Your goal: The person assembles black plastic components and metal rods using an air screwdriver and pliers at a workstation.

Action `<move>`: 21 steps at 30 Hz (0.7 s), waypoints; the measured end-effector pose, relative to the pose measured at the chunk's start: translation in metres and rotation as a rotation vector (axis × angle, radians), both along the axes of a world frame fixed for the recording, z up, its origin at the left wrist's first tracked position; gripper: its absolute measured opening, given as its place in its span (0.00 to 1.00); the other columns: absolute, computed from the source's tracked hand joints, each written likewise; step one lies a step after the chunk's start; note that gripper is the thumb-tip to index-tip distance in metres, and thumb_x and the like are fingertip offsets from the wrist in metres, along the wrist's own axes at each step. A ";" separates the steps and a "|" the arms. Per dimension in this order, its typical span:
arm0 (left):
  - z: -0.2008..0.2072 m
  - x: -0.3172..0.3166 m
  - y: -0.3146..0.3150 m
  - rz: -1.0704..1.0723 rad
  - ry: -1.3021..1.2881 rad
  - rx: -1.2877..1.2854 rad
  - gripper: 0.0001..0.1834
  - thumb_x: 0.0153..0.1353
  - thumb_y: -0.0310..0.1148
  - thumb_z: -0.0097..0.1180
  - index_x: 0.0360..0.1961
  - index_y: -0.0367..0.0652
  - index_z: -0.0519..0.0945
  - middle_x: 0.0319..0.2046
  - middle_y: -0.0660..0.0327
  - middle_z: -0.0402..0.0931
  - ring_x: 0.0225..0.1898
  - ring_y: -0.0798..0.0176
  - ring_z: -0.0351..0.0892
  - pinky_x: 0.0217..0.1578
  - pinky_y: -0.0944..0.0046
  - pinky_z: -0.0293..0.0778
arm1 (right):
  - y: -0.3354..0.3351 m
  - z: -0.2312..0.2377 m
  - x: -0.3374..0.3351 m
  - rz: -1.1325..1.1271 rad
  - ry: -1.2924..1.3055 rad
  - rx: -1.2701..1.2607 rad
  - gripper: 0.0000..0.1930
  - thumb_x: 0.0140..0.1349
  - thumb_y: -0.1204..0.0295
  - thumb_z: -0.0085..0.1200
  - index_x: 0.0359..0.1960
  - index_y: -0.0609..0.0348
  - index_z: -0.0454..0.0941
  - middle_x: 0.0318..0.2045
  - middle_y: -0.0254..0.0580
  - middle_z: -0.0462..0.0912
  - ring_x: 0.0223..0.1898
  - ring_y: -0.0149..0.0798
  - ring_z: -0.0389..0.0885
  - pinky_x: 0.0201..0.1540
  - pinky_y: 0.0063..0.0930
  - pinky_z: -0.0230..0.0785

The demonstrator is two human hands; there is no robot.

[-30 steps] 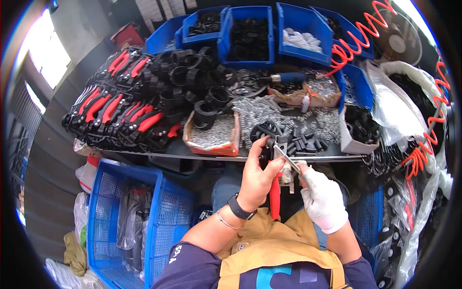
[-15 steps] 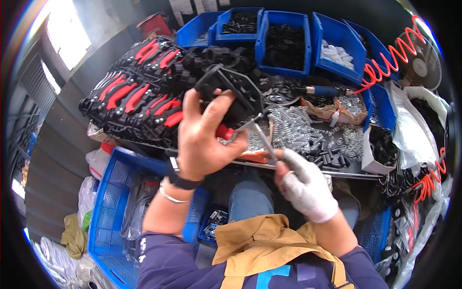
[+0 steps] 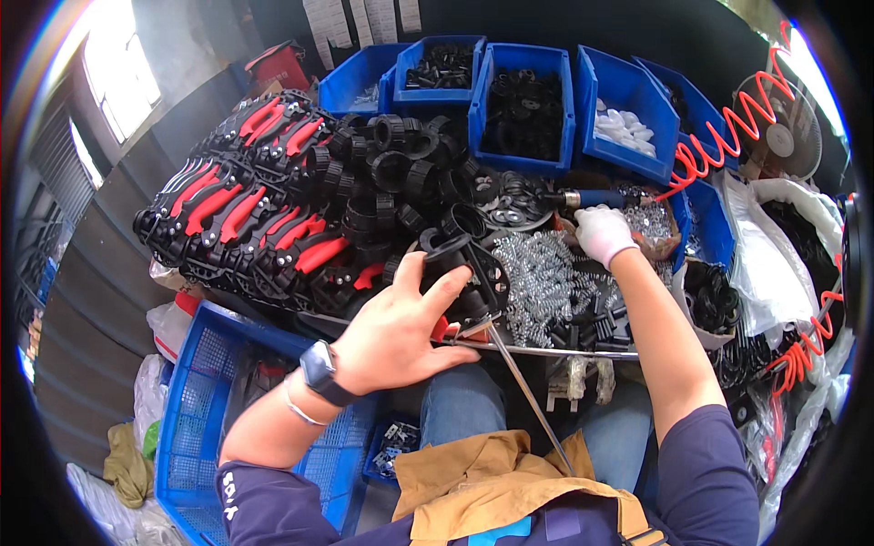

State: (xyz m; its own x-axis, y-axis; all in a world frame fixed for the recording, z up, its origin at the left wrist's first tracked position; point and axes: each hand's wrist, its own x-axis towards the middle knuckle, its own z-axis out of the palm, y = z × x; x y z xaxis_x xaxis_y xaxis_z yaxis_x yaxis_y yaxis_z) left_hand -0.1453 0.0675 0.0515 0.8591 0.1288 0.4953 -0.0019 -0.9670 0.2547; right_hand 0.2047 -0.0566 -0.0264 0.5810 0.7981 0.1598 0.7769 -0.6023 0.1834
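Gripped black part (image 3: 475,296) in left hand (image 3: 391,332) at bench (image 3: 574,353) edge, slanted long metal rod (image 3: 528,393) down-right toward apron (image 3: 482,464), had gloved right hand (image 3: 605,235) beside blue-handled tool (image 3: 596,197), couldn't tell that hand's grip.

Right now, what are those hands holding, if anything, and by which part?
The left hand holds a black plastic assembly, fingers over its left side. Whether the gloved right hand holds anything cannot be told.
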 end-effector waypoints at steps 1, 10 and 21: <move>0.009 -0.002 0.010 -0.086 0.166 -0.040 0.42 0.44 0.35 0.72 0.62 0.43 0.66 0.49 0.40 0.66 0.43 0.37 0.76 0.43 0.52 0.76 | 0.009 -0.002 0.005 0.008 -0.007 0.003 0.12 0.59 0.69 0.49 0.38 0.54 0.85 0.40 0.47 0.85 0.44 0.50 0.83 0.51 0.44 0.73; 0.064 -0.011 -0.006 -0.060 0.039 0.818 0.20 0.51 0.27 0.55 0.47 0.59 0.79 0.30 0.64 0.79 0.30 0.67 0.73 0.29 0.67 0.69 | 0.031 -0.025 0.038 -0.095 -0.007 0.037 0.11 0.61 0.72 0.48 0.36 0.54 0.85 0.39 0.50 0.85 0.47 0.48 0.83 0.51 0.42 0.75; -0.024 -0.004 -0.073 -0.101 -0.622 -0.172 0.19 0.35 0.23 0.66 0.34 0.36 0.81 0.59 0.32 0.61 0.55 0.36 0.72 0.56 0.48 0.68 | -0.010 0.023 -0.014 0.154 0.483 0.732 0.07 0.57 0.81 0.54 0.38 0.63 0.77 0.34 0.42 0.81 0.37 0.40 0.83 0.39 0.34 0.76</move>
State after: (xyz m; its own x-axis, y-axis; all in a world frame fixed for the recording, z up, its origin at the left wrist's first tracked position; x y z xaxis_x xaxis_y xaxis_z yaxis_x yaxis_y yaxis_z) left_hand -0.1497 -0.0050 0.0275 0.4308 0.1844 0.8834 -0.2873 -0.8999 0.3280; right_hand 0.1907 -0.0662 -0.0035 0.6114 0.6669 0.4259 0.7520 -0.3221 -0.5751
